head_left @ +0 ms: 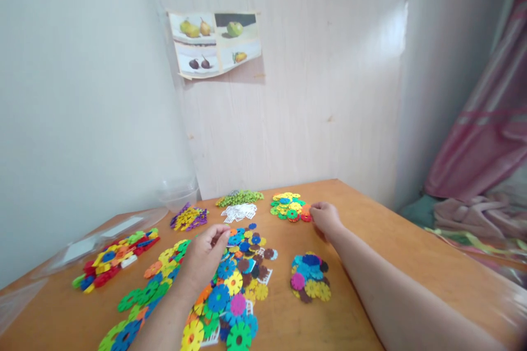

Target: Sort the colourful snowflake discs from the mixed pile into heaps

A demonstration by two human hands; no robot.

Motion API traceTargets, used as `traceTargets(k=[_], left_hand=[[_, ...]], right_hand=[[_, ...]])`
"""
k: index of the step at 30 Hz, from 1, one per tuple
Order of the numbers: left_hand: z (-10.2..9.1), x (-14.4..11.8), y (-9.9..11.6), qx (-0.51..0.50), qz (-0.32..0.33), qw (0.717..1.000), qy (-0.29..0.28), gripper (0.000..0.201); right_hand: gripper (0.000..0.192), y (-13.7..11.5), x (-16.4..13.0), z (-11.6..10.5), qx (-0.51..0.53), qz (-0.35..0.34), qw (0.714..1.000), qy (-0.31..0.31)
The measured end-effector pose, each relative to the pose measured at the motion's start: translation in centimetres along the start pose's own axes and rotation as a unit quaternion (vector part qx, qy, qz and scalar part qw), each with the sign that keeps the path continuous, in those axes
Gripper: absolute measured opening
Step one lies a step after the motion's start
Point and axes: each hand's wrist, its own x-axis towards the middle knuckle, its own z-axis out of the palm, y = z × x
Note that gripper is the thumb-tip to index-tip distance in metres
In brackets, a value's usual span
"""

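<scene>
The right hand (325,218) is far out on the table (391,246); its fingers are curled together and its fingertips touch the near right edge of the yellow and green disc pile (288,206); I cannot tell if it holds a disc; the left hand (208,252) is nearer and more to the left; its fingers are bent and close together at the far edge of the big mixed disc pile (234,290), and the fingertips look pinched on something small, but it is too tiny to tell what.

I count eight piles on the table; the big mixed pile of flower discs lies in the middle, under the left hand; one small blue, pink and yellow pile (309,277) sits just right of it, near the right arm; a long green and yellow pile (144,290) runs down the left side of the left arm; a red, yellow and blue pile (113,257) lies far left; at the far side there are a purple and yellow pile (188,217), a white pile (239,211) and a small green pile (240,197).

One clear tub (178,194) stands by the wall; one clear lid (99,238) lies left of it; one picture sheet (216,43) with four fruit photos hangs on the wall; it has no words I can read.
</scene>
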Motion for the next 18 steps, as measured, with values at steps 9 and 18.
traceTargets(k=[9,18], left_hand=[[-0.3,0.1,-0.1,0.039,-0.002,0.999,-0.01,0.034],[-0.6,0.0,0.2,0.086,0.017,0.996,-0.011,0.036]], right_hand=[[0.016,1.4,1.1,0.3,-0.066,0.015,0.997,-0.045],[0.038,0.7,0.5,-0.3,-0.211,-0.057,0.974,-0.052]])
